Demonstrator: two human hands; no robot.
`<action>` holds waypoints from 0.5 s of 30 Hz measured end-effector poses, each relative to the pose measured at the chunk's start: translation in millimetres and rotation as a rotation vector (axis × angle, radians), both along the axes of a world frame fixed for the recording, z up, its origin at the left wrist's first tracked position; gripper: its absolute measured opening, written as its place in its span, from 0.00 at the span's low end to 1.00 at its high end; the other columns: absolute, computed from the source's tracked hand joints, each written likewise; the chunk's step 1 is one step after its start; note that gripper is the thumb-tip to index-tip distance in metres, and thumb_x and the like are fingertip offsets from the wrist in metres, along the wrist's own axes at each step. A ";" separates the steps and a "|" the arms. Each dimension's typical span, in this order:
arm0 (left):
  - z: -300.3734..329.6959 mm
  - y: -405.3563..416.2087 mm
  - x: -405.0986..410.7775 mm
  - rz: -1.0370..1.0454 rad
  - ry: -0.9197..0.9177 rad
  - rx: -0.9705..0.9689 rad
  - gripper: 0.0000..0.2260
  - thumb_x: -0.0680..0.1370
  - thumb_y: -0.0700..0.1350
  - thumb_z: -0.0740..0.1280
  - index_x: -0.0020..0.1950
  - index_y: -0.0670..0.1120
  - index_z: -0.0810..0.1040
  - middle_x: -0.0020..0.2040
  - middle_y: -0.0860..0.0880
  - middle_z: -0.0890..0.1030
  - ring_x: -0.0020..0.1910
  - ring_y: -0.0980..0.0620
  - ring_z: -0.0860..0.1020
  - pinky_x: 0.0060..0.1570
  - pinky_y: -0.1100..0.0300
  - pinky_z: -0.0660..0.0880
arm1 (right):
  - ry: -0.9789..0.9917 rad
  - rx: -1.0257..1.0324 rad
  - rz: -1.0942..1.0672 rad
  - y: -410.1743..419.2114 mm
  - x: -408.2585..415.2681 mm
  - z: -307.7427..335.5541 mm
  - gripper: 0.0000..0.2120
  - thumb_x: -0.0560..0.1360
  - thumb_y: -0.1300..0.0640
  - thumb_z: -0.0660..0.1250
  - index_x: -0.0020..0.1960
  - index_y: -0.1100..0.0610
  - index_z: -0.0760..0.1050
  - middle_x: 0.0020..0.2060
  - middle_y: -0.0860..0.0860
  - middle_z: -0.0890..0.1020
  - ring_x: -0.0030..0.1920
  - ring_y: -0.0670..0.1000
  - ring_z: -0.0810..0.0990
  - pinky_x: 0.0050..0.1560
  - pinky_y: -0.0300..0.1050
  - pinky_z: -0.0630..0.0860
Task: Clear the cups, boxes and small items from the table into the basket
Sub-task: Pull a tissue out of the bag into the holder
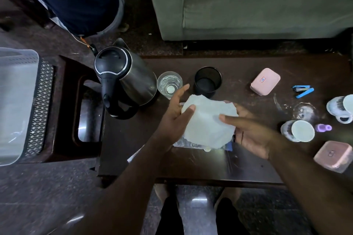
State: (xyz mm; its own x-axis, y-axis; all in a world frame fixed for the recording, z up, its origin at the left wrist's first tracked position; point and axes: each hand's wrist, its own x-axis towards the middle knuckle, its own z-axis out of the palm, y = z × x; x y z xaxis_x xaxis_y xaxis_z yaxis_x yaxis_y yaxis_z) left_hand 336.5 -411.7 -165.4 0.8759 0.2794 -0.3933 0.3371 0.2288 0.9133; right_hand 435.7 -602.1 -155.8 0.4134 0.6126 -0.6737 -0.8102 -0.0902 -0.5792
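L hand (176, 114) and R hand (250, 131) are holding a white crumpled sheet (209, 120) between them, fingers loosely spread, over the worktop (248, 66). Glass (169, 84) and black cup (207, 81) are sitting just beyond the hands; kettle (124, 76) left of L hand; basket (17, 105) far left.

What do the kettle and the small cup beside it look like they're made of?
The shiny grey kettle looks like polished steel, mirror-like on its side, with a black, probably plastic, lid and handle. The small clear cup seems to be glass: you see straight through to its base.
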 end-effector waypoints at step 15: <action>2.5 12.8 -2.7 -0.050 0.090 0.065 0.21 0.76 0.28 0.64 0.61 0.49 0.80 0.60 0.50 0.82 0.57 0.53 0.80 0.58 0.54 0.78 | -0.387 -0.095 0.237 -4.7 1.6 -7.9 0.22 0.79 0.72 0.60 0.42 0.52 0.87 0.46 0.48 0.88 0.44 0.42 0.85 0.39 0.34 0.79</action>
State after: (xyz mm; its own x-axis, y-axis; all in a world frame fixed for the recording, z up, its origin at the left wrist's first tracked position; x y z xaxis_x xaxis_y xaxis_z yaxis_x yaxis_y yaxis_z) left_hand 333.8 -398.9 -162.9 0.8515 0.2633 -0.4534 0.4279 0.1508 0.8912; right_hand 437.3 -606.7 -163.7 0.5017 0.6633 -0.5553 -0.4866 -0.3144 -0.8151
